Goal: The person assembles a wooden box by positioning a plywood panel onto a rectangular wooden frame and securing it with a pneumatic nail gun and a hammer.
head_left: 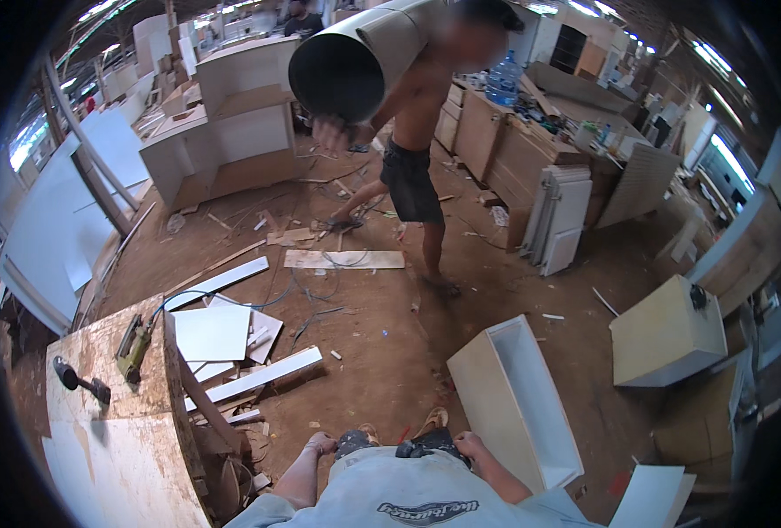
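Observation:
Low in the head view, my left hand (322,442) is beside my left thigh, its fingers curled in and nothing visible in them. On the other side, my right hand (469,444) rests by the dark cloth at my right leg, also loosely closed with nothing visible in it. An open white box-shaped cabinet (515,414) lies tilted on the floor, close to my right hand and forearm. Left of me, a worn wooden workbench (126,440) carries a green air nailer (132,350) with a hose and a black hand tool (80,380).
Ahead, a person (417,114) walks with a large hollow roll (364,57) on the shoulder. White board offcuts (219,334) and a hose (298,299) litter the floor. Cabinet carcasses (232,145) stand behind; a pale box (667,333) and leaning panels (559,216) are at right.

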{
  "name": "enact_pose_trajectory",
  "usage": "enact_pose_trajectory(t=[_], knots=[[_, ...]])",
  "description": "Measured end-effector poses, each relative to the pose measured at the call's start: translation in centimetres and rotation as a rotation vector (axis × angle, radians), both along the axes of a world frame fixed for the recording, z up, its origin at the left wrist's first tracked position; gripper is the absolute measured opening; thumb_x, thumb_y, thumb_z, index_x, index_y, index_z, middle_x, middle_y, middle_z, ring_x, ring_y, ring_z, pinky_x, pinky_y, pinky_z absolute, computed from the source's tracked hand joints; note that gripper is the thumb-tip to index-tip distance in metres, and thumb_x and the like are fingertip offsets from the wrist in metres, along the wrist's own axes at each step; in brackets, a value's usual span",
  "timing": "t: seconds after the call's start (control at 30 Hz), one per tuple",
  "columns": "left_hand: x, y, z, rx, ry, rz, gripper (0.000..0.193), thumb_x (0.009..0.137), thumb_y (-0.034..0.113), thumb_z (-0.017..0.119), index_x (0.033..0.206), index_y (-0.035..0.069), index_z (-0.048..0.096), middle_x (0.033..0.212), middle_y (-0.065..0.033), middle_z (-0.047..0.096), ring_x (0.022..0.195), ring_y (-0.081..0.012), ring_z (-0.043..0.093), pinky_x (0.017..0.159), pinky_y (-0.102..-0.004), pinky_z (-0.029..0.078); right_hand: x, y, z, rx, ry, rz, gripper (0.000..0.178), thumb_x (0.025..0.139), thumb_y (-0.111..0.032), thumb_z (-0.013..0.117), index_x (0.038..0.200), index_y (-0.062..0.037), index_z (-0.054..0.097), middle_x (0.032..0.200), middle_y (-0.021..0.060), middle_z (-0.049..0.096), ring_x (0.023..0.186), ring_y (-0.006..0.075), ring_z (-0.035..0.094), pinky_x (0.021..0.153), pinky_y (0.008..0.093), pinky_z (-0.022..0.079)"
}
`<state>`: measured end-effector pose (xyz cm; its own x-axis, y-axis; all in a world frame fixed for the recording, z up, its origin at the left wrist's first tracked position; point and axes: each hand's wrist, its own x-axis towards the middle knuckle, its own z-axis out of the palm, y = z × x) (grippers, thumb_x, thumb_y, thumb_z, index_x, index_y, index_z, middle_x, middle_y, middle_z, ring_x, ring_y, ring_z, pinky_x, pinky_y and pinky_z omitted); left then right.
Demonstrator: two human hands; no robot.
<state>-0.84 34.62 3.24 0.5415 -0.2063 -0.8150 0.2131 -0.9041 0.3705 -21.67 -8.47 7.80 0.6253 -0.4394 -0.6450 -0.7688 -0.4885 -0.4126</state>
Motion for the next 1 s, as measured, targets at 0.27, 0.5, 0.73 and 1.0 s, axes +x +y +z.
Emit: enact_pose_trajectory(t=[0.27, 0.5, 0.73, 1.0], knots=[[3.1, -2.3, -3.1, -0.2, -0.171, 0.045, 0.034, 0.077, 0.031, 0.067, 0.095, 0.003, 0.075, 0.094, -0.0182, 0.074, 0.094, -0.0278, 0.07, 0.084, -0.0348, 0.053, 4.0, 2.6, 1.0, 0.028, -0.04, -0.019, 0.029, 0.079, -0.029, 0.066, 0.1, -0.0106, 0.075, 0.103, 0.0162, 0.073, 0.096, 0.0303, 0.069, 0.087, 0.0392, 0.053], [4.0, -3.3, -6.2, -0.253, 0.02, 0.126, 0.032, 0.078, 0.032, 0.069, 0.087, 0.002, 0.074, 0.083, -0.0137, 0.073, 0.083, -0.0242, 0.07, 0.077, -0.0342, 0.053, 0.0, 3.2, -0.8, -0.073, -0.136, -0.084, 0.024, 0.08, -0.029, 0.063, 0.092, -0.0124, 0.075, 0.096, 0.013, 0.073, 0.09, 0.0275, 0.07, 0.082, 0.039, 0.054], [3.0, -2.5, -3.1, -0.093, -0.058, -0.303, 0.04, 0.082, 0.041, 0.064, 0.094, 0.004, 0.075, 0.093, -0.0167, 0.073, 0.095, -0.0311, 0.069, 0.086, -0.0387, 0.052, -0.8, 2.2, -0.7, 0.051, -0.026, -0.157, 0.032, 0.082, -0.032, 0.057, 0.095, -0.009, 0.075, 0.102, 0.0201, 0.07, 0.098, 0.0375, 0.068, 0.088, 0.0448, 0.053], [6.2, -3.2, -1.9, -0.108, -0.094, -0.2, 0.034, 0.077, 0.034, 0.062, 0.088, 0.005, 0.076, 0.097, -0.0183, 0.073, 0.097, -0.0307, 0.069, 0.087, -0.0389, 0.052, 2.2, 3.4, 1.1, 0.006, 0.025, -0.166, 0.032, 0.081, -0.033, 0.058, 0.1, -0.013, 0.076, 0.106, 0.0196, 0.071, 0.103, 0.034, 0.068, 0.09, 0.0416, 0.053]])
